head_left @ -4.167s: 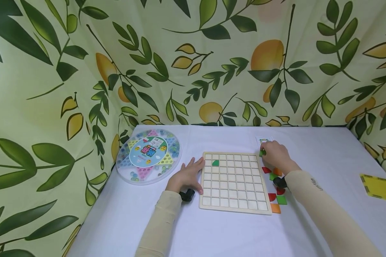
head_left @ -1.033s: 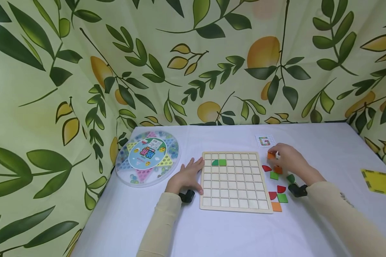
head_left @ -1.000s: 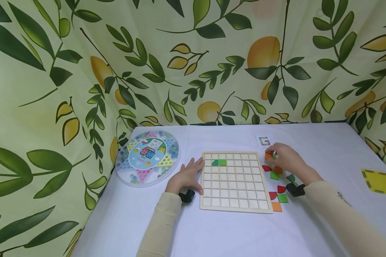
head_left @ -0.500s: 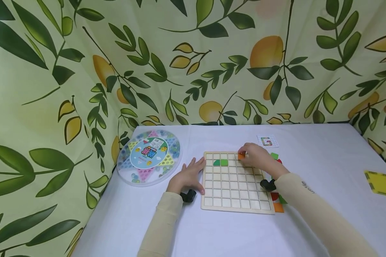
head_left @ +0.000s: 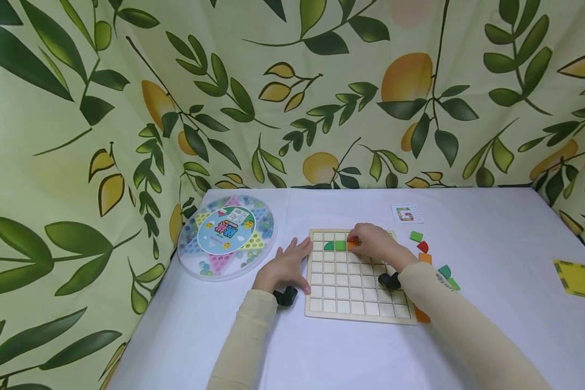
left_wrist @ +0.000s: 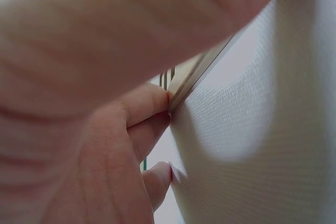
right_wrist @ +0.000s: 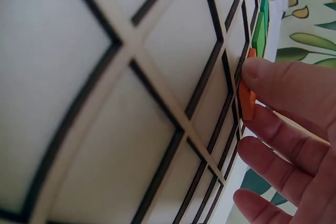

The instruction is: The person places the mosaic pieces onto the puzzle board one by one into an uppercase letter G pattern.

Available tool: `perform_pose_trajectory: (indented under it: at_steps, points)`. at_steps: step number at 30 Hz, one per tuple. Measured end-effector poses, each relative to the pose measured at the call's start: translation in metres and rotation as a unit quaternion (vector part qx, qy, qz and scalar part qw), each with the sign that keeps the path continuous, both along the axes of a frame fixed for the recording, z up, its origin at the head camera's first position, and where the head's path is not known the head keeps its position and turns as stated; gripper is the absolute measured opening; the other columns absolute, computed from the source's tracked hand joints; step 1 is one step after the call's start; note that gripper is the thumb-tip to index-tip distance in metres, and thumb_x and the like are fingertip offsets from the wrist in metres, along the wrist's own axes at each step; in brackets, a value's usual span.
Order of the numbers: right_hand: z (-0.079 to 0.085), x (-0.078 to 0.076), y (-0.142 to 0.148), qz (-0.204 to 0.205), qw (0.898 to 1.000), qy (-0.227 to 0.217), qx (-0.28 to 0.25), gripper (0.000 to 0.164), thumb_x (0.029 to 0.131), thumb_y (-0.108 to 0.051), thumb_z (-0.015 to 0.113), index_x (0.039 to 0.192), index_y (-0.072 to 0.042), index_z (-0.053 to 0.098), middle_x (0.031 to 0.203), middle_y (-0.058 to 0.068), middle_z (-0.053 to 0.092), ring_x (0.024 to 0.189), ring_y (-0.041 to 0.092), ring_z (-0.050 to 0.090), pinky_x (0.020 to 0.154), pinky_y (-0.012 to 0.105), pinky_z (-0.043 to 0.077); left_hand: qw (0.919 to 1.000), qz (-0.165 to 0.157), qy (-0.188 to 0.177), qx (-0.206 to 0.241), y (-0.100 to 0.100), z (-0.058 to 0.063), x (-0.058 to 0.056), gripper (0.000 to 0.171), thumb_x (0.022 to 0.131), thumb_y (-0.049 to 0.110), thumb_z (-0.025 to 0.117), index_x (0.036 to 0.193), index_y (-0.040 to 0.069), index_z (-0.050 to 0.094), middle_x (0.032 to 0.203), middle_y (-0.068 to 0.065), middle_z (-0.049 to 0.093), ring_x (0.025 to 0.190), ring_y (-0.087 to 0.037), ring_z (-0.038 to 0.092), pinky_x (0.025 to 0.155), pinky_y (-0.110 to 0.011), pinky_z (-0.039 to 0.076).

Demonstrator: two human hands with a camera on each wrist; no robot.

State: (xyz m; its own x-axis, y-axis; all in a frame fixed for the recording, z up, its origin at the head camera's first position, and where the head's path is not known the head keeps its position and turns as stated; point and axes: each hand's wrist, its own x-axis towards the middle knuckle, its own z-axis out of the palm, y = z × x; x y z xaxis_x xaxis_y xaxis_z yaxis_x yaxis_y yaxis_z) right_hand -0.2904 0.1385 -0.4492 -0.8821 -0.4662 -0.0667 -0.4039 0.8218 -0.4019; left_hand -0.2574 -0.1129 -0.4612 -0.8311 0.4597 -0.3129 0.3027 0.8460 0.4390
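Observation:
A wooden grid board (head_left: 343,295) lies flat on the table. In its second row a green quarter-round tile (head_left: 329,246) and a green square tile (head_left: 340,245) sit side by side. My right hand (head_left: 377,243) pinches an orange tile (head_left: 352,245) at the cell just right of the green square. In the right wrist view the thumb presses that orange tile (right_wrist: 247,98), beside the green pieces. My left hand (head_left: 284,268), fingers spread, touches the board's left edge; in the left wrist view the fingertips meet the board's side (left_wrist: 191,80).
Loose tiles lie right of the board, among them a green one (head_left: 416,236), a red one (head_left: 423,247) and an orange one (head_left: 425,258); my right forearm covers part of them. A pattern card (head_left: 407,214) lies behind. A round game box (head_left: 226,238) stands left, a yellow piece (head_left: 579,279) far right.
My right hand has picked up an orange tile from the loose ones and carried it left onto the board, beside the green square placed earlier. The left hand has stayed at the board's edge.

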Motion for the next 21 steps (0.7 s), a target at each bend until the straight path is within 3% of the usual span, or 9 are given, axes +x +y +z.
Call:
perform_pose_trajectory:
  at_steps: [6,13,21]
  points:
    - [0.000,0.000,-0.001,-0.003,1.000,-0.003,0.001,0.022,0.079,-0.016,0.072,0.099,-0.008,0.070,0.091,0.002,0.059,0.081,0.018,0.053,0.079,0.038,0.047,1.0000,0.000,-0.001,-0.001,0.001,0.002,0.000,0.123,0.050,0.033,0.089,0.149,0.020,0.016,0.155,0.008,0.004,0.141,-0.021,-0.006,0.110,-0.054,-0.002]
    - [0.005,0.006,0.009,-0.025,1.000,-0.007,-0.012,0.032,0.080,-0.016,0.071,0.110,-0.005,0.067,0.098,0.004,0.060,0.092,0.021,0.057,0.083,0.040,0.048,1.0000,-0.001,-0.005,-0.002,0.003,0.003,0.000,0.122,0.051,0.033,0.088,0.149,0.019,0.017,0.155,0.008,0.005,0.141,-0.021,-0.006,0.110,-0.053,-0.001]
    - [0.020,0.020,0.055,-0.093,0.994,-0.018,-0.046,0.032,0.084,-0.015,0.067,0.114,-0.004,0.064,0.104,0.011,0.061,0.091,0.025,0.054,0.077,0.042,0.048,1.0000,0.000,-0.007,0.002,0.002,0.003,0.001,0.122,0.051,0.033,0.088,0.149,0.020,0.015,0.155,0.008,0.004,0.141,-0.021,-0.007,0.110,-0.053,-0.002]
